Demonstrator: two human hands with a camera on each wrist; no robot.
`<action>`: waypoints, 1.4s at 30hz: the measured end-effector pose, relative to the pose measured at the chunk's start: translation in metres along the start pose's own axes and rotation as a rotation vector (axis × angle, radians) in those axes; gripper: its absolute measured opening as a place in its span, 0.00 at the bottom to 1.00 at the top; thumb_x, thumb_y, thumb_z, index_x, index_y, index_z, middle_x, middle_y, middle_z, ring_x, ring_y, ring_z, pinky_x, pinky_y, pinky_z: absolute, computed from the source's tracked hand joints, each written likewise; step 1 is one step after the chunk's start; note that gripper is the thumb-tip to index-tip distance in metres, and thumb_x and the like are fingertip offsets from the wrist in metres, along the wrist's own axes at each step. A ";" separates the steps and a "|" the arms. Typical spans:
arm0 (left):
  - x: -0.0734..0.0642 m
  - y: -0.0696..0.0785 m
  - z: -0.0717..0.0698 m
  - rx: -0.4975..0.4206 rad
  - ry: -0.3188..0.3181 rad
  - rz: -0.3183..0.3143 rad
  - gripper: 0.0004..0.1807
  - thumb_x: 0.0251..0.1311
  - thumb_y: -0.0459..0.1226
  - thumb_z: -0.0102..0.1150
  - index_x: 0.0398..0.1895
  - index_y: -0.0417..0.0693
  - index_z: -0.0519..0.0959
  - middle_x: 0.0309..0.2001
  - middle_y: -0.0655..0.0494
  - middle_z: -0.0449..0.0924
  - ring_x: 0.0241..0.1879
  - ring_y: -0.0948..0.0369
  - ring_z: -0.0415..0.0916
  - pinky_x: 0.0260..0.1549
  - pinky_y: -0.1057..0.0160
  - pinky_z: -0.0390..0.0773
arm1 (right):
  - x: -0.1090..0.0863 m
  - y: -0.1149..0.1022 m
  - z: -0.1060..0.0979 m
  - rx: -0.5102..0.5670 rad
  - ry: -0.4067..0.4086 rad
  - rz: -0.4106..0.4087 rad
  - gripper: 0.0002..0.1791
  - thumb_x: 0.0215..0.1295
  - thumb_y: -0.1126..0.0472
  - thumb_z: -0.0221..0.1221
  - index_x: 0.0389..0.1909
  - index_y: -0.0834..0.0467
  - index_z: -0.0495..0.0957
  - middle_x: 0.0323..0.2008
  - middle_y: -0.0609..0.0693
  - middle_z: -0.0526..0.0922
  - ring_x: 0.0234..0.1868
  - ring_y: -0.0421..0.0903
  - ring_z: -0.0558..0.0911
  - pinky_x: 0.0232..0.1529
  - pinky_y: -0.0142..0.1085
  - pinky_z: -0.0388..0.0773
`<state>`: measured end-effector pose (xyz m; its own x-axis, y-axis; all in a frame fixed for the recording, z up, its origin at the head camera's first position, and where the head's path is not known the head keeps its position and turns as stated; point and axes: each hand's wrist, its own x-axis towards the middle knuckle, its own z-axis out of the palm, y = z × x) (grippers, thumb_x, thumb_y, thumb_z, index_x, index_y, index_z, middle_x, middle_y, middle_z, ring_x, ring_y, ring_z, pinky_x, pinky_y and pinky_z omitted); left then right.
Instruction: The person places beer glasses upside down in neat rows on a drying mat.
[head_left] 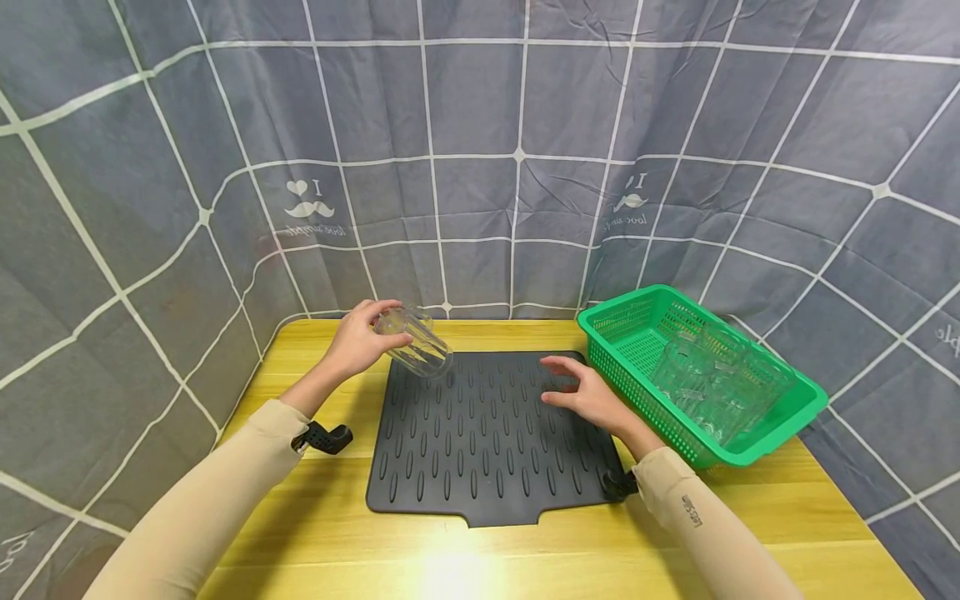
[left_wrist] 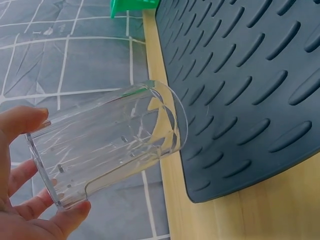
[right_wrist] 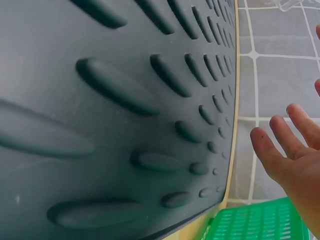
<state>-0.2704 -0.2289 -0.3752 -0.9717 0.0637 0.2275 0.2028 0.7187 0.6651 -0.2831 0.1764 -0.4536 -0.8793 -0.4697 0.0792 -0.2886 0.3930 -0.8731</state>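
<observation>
Glass (head_left: 418, 343), left of the frame's centre: we grip it in our left hand (head_left: 360, 337), its long axis slanting down-right toward the mat (head_left: 487, 442); our right hand (head_left: 591, 400), empty and loose, is farther.

Grey-blue fabric (head_left: 472, 108) printed with a white grid hangs in soft folds across the top of the frame and down both sides. Mirrored white lettering with a heart and moustache (head_left: 308, 200) shows left of centre, a matching print (head_left: 630, 200) right of it. Below, a yellow wood-grain tabletop (head_left: 337, 533) spans the lower frame, a bright patch of glare (head_left: 457, 573) at bottom centre.
</observation>
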 end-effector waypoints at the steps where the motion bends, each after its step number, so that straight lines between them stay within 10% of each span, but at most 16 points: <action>1: 0.001 0.000 0.000 0.006 -0.003 0.001 0.34 0.58 0.49 0.71 0.68 0.54 0.73 0.61 0.48 0.72 0.57 0.46 0.70 0.50 0.43 0.74 | 0.000 0.001 0.000 -0.018 0.000 -0.001 0.35 0.63 0.53 0.69 0.71 0.50 0.69 0.71 0.57 0.69 0.72 0.63 0.66 0.68 0.62 0.65; 42: 0.025 0.005 0.020 0.132 -0.118 0.007 0.34 0.56 0.44 0.70 0.68 0.50 0.74 0.70 0.42 0.66 0.70 0.38 0.58 0.59 0.35 0.70 | -0.014 0.012 -0.003 -0.116 0.003 -0.037 0.35 0.63 0.51 0.69 0.70 0.50 0.70 0.69 0.57 0.70 0.70 0.66 0.67 0.66 0.63 0.67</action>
<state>-0.2963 -0.2100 -0.3807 -0.9793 0.1442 0.1419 0.1997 0.8021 0.5628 -0.2756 0.1900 -0.4634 -0.8681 -0.4835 0.1123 -0.3631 0.4644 -0.8078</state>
